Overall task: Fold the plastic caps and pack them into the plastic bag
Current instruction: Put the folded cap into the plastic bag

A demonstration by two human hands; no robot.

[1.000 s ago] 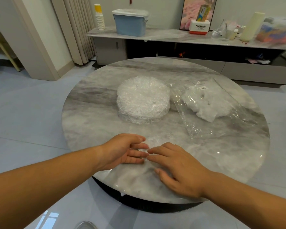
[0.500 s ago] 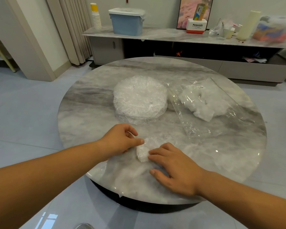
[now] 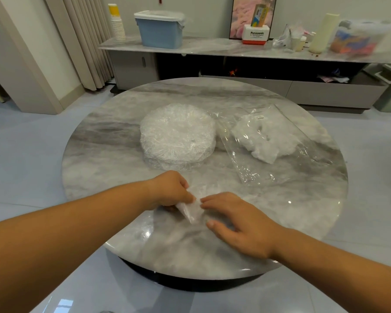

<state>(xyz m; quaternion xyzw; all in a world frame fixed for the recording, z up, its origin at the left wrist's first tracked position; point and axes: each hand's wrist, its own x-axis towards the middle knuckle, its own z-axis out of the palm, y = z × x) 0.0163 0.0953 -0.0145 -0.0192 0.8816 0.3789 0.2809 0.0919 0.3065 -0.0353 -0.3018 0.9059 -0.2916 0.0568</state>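
In the head view, a partly folded plastic cap [image 3: 192,208] lies on the near part of the round marble table [image 3: 287,213], between the two hands. The left hand [image 3: 171,190] has its fingers curled and pinches the cap's left edge; the right hand [image 3: 240,224] lies flat, its straight fingertips [image 3: 204,201] pressing the cap's right side onto the table and gripping nothing. The cap looks like thin, crinkly film: very light, limp, slippery on the polished top and likely to spring open, so it is best held at the folded edge with a pinch while the other hand pins it. Folded, it forms a narrow wedge whose long axis runs roughly away from and toward the person, with the narrow tip pointing at the near table edge. Farther back sits the stack of unfolded caps [image 3: 177,134], and just to its right lies the clear plastic bag [image 3: 248,172], open end toward the person, with folded caps [image 3: 263,141] already inside.
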